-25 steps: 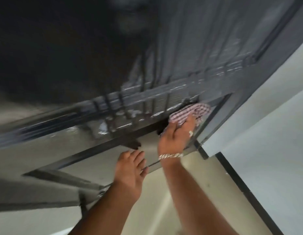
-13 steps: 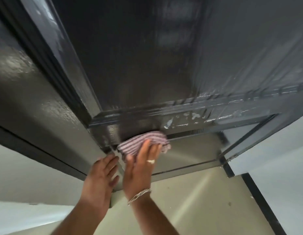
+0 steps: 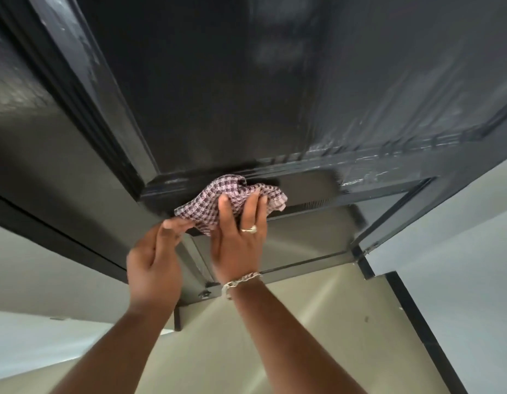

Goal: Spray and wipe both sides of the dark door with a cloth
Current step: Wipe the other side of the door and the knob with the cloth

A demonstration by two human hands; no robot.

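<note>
Since half a second ago our right hand (image 3: 238, 237) has slid the cloth (image 3: 228, 199) rightward along the bottom rail, and the cloth is now bunched rather than flat. That hand presses the crumpled, checked woven cloth against the glossy dark door (image 3: 218, 95) with fingers spread and nearly straight; a ring (image 3: 250, 229) and a chain bracelet (image 3: 241, 280) catch the light. Our left hand (image 3: 155, 260) lies flat on the door's lower edge, fingertips touching the cloth. Wet streaks shine on the moulded rail at right.
</note>
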